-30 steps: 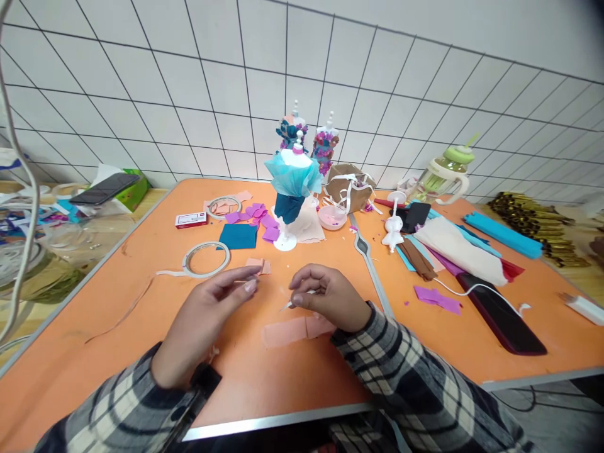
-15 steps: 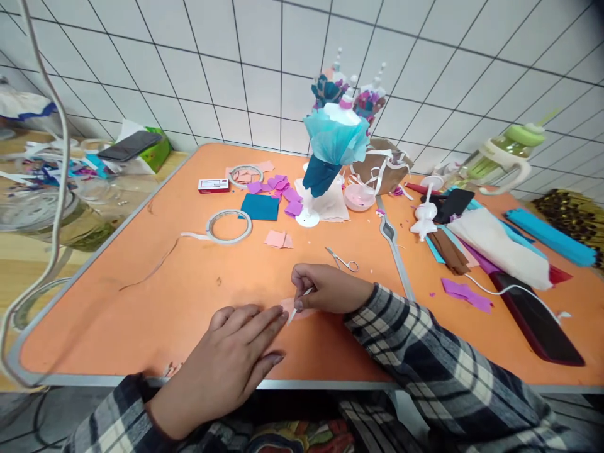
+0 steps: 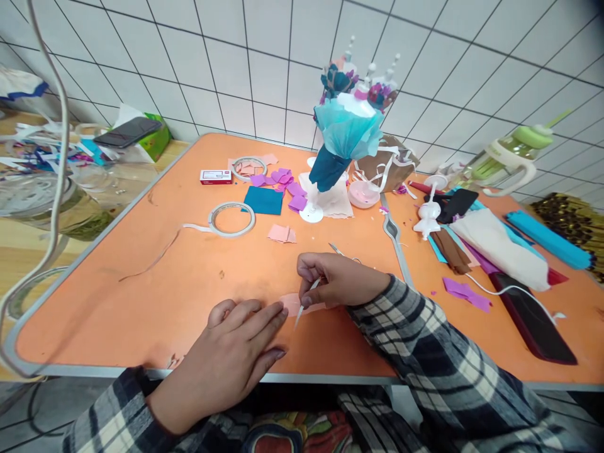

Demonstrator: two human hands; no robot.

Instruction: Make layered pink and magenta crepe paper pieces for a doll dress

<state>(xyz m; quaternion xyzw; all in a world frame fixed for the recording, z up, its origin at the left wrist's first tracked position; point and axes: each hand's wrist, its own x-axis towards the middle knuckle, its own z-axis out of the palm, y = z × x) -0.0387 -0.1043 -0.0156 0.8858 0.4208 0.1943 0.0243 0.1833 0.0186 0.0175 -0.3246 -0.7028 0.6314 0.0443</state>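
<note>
My left hand [image 3: 224, 349] was lifted a moment ago; now it lies flat, open and gripping nothing, with its fingertips at one end of the pale pink strip [image 3: 289, 303]. My right hand [image 3: 337, 280] has come in over the rest of that strip, pinching a thin white stick [image 3: 300, 311] between thumb and fingers. So the strip looks steadied at one end, and the stick's tip points down just past its near edge – whether it touches the table I can't tell.

I place everything by the dress form [image 3: 348, 129] in light-blue and teal paper. The strip lies on my side of it, well apart from its base, and the small scissors [image 3: 336, 250] rest between the two, partly hidden by my right hand.

As for containers: the pink bowl [image 3: 363, 195] sits just right of the dress form, its contents too blurred to name. Behind that bowl, also right of the form, a brown paper container [image 3: 395, 173] has white ribbons draped over it; I can't see inside. Far right of the form, the bottle [image 3: 500, 156] with a green lid shows something pale green within. Far left of it, a clear tub [image 3: 83, 214] shows dull green material through its wall – what exactly, I can't tell.
</note>
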